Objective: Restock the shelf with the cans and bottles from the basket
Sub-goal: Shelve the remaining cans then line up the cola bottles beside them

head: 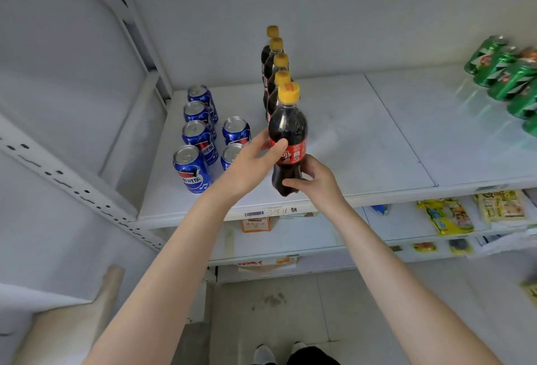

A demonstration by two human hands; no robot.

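At the shelf (348,137) are six blue cans (200,137) and five bottles (287,126).

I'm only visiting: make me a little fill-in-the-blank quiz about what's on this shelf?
The left hand and right hand hold a cola bottle with a ____ cap. Counting it, the bottle row has ____ bottles. The left cans are ____. The right cans are ____.
Missing words: yellow, five, blue, green.

A shop — white metal shelving (363,137), rows of cans (191,168), barcoded shelf label (254,214), snack packets (447,216).
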